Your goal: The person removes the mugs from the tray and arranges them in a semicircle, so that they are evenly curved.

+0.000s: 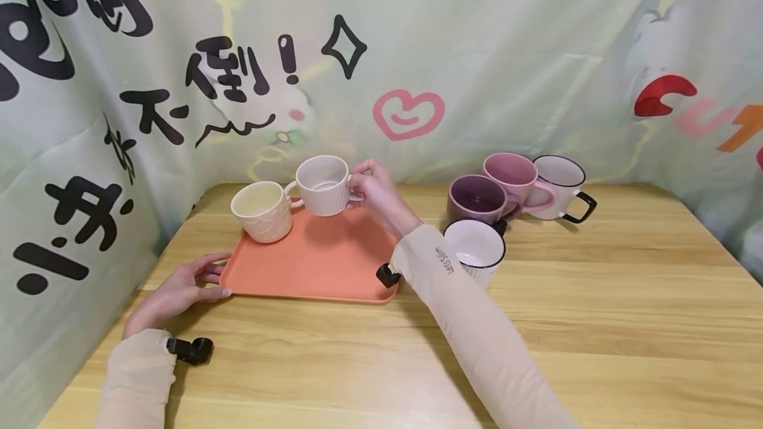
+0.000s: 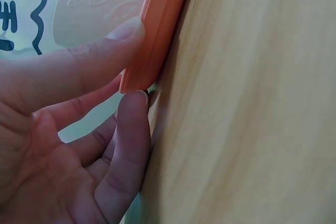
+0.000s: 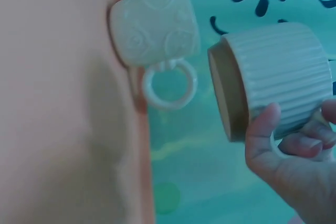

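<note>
White ribbed ceramic mug (image 1: pixel 322 192) in the upper centre of the head frame, gripped by its handle in the right hand (image 1: pixel 381 194), with one digit against the ribs. Immediately left of that grip, axis nearly upright, base downward, raised clear of the coral rectangular tray (image 1: pixel 310 263) and close to its far edge. Hard to tell, from the dim right wrist view, whether over the tray or slightly beyond it. Just farther left, at the tray's upper left corner: cream embossed round mug (image 1: pixel 265 222), with ring handle toward the held one. Much farther off: left hand (image 1: pixel 181 290), at lower left of the frame, with fingers loosely spread and thumb touching the tray's near left corner. Right of centre, clustered: plum mug (image 1: pixel 467 200), dusty-pink mug (image 1: pixel 508 169), two white dark-rimmed mugs (image 1: pixel 554 177).
</note>
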{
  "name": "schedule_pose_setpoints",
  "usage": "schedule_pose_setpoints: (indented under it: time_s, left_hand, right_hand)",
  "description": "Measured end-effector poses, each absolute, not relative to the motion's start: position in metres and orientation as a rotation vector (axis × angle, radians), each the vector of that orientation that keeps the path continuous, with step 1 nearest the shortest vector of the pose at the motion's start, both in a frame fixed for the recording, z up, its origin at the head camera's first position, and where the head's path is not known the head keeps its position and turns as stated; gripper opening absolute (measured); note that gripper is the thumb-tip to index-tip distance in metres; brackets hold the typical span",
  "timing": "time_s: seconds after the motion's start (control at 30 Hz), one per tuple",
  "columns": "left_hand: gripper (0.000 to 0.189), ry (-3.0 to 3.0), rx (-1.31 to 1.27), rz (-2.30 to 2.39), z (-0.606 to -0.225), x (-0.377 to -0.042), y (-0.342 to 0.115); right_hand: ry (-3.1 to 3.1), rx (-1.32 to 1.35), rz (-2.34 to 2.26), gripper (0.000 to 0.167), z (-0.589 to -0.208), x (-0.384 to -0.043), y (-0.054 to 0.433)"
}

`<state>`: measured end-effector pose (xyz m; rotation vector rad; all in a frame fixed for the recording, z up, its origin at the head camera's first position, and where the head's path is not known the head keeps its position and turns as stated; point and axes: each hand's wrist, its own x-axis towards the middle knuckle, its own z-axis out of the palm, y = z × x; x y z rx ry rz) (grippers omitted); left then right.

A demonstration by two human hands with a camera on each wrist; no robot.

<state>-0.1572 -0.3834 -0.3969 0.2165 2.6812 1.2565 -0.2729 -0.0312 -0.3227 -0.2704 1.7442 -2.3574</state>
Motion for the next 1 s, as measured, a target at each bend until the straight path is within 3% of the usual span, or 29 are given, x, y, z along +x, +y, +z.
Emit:
schedule_pose_setpoints:
  time_s: [1.0]
  left_hand:
    - [0.074,2.672,0.199,1.274,-0.397,-0.157,-0.383]
  right_hand:
    - [1.796,-0.253,-2.506,0.016,-0.268,-0.249,0.023]
